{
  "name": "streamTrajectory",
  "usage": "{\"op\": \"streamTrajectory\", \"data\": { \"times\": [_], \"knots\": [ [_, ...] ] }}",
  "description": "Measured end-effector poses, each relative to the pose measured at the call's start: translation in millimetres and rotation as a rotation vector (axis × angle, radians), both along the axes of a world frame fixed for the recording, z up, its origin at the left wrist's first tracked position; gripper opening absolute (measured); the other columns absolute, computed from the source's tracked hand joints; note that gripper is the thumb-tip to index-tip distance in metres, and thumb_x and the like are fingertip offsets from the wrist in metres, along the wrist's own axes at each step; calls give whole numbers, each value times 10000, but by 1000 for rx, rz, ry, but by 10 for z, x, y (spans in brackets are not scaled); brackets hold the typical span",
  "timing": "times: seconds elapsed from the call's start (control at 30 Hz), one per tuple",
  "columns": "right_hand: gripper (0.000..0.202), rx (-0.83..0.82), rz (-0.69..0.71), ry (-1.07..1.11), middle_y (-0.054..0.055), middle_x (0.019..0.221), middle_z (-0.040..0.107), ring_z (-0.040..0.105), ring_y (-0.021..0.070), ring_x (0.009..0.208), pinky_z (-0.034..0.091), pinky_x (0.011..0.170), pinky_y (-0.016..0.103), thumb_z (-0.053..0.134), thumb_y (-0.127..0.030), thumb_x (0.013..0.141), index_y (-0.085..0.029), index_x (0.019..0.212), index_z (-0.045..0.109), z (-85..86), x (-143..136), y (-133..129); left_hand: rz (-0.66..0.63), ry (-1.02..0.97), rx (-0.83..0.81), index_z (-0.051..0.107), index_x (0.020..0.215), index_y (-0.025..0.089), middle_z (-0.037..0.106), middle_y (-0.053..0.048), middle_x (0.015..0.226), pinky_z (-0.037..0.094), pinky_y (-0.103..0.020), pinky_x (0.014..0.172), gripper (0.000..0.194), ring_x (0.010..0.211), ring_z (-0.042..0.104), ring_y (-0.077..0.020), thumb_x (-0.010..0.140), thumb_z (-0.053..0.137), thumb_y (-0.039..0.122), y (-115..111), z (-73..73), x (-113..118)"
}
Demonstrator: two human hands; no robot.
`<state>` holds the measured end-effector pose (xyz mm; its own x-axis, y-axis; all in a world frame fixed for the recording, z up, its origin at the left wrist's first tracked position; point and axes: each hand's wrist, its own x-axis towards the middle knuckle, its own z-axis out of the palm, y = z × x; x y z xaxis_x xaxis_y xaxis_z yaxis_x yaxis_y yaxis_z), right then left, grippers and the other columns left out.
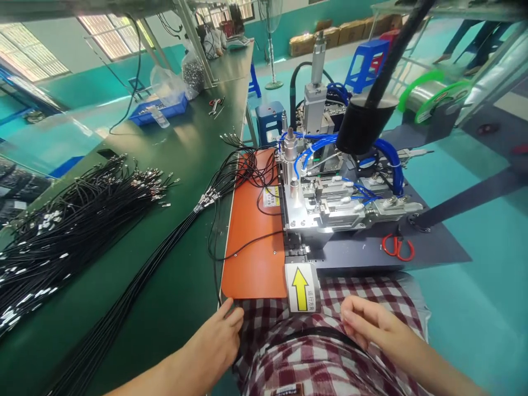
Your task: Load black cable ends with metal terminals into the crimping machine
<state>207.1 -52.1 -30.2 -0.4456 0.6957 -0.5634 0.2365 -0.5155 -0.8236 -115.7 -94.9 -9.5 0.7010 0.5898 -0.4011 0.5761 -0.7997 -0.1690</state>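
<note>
Across orange plate (pixel 252 278), black cables (pixel 248 171)

Turquoise floor (pixel 495 236) spreads across the right side, glossy and streaked with pale reflections. The left wall (pixel 111 74) is teal below and white above, with two bright, barred windows (pixel 113 36) letting in light. A green table (pixel 193 140) runs along the left from near to far, with a soft sheen on its top. Beyond its far end, toward the right, a fan (pixel 271 60) stands on a pole. Boxes (pixel 350 33) line the far teal wall (pixel 284 27). Blue stools (pixel 373 48) and a red stool (pixel 390 36) stand on the floor.
</note>
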Motion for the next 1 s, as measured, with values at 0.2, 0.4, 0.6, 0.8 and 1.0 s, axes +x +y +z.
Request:
{"op": "streamTrajectory", "data": {
  "times": [0.2, 0.4, 0.6, 0.8, 1.0],
  "knots": [
    [432, -24, -21, 13, -21, 675, 501, 413, 133, 588, 332, 588, 265, 525, -635, 810, -211, 727, 507, 50, -4, -25, 255, -321, -47, 520, 702, 201, 552, -9, 710, 319, -328, 630, 208, 673, 432, -182, 887, 468, 118, 381, 393, 25],
    [462, 2, 19, 25, -21, 689, 498, 413, 127, 590, 322, 591, 267, 505, -660, 812, -204, 734, 490, 60, -44, -12, 351, -474, -210, 541, 784, 205, 573, -4, 742, 344, -308, 650, 242, 677, 460, -164, 959, 376, 184, 538, 738, 113],
    [417, -7, 42, 59, -26, 692, 499, 398, 114, 584, 305, 563, 253, 488, -607, 858, -203, 755, 481, 58, -81, -18, 329, -499, -243, 570, 805, 215, 604, -8, 754, 406, -287, 667, 221, 682, 511, -156, 949, 404, 184, 535, 794, 149],
    [301, 16, 0, 120, -15, 764, 543, 451, 106, 600, 347, 577, 247, 534, -502, 875, -206, 915, 572, 292, -275, 23, 333, -693, -168, 621, 938, 230, 620, -26, 746, 433, -293, 652, 265, 681, 523, -171, 972, 358, 246, 507, 701, 182],
    [311, 113, -62, 233, 27, 879, 615, 500, 133, 690, 417, 602, 257, 637, -426, 831, -227, 1068, 608, 362, -468, 66, 358, -700, -224, 612, 955, 206, 587, -32, 726, 389, -285, 594, 250, 688, 487, -173, 971, 364, 222, 547, 667, 263]
  ]
}}
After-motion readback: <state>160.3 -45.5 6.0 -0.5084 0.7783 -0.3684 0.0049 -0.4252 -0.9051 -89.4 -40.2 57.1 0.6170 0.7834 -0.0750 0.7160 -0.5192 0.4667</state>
